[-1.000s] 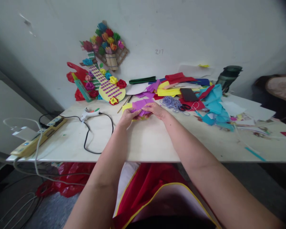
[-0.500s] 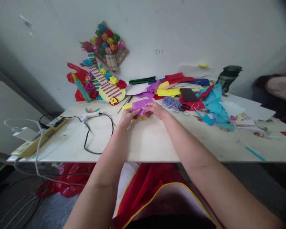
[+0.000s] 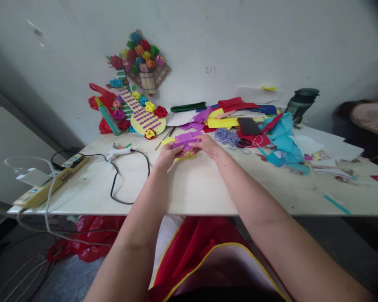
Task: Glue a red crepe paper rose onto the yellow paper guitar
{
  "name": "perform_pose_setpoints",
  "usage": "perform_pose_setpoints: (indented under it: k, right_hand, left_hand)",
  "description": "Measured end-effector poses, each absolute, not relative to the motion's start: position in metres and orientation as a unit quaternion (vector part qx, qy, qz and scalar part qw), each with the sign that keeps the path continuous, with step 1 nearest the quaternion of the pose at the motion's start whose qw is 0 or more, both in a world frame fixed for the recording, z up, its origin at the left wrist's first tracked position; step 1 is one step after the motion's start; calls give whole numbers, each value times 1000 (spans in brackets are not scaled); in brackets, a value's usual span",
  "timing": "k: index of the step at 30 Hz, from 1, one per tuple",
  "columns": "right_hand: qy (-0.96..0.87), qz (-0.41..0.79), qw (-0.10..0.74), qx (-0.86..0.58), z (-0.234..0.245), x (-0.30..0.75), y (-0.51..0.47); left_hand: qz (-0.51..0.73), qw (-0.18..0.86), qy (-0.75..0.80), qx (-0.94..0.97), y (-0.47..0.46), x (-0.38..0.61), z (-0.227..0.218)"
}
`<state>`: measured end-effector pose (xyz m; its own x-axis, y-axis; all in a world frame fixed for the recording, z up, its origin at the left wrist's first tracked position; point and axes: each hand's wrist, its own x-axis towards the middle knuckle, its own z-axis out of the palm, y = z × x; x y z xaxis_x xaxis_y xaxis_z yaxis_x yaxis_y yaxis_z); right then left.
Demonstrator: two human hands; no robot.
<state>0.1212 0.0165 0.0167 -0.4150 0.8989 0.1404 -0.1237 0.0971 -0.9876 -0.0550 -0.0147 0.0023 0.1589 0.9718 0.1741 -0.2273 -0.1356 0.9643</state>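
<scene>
Between my two hands is a piece of purple crepe paper, held just above the table. My left hand pinches its left end, with the thumb on top. At the right end, my right hand grips it between thumb and bent fingers. Under the hands, yellow paper lies on the table, partly covered by the purple piece and my fingers. The fingertips below the paper are partly hidden.
To the left are a glue gun with its cord and a power strip. Yarn, scissors, a phone and crepe paper scraps lie right. A paper-flower guitar and bottle stand behind.
My hands stay in nearly the same place. The fingers of my right hand have shifted slightly on the purple paper; the camera view has tilted a little.
</scene>
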Motion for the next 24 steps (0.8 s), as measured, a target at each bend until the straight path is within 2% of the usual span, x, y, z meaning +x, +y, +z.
perform_pose_setpoints:
  k: [10, 24]
  right_hand:
    - [-574, 625, 456, -270, 16, 124, 18]
    - [-563, 654, 450, -229, 15, 128, 20]
  left_hand:
    - [540, 600, 309, 503, -10, -61, -1]
    - [563, 614, 292, 470, -17, -58, 6]
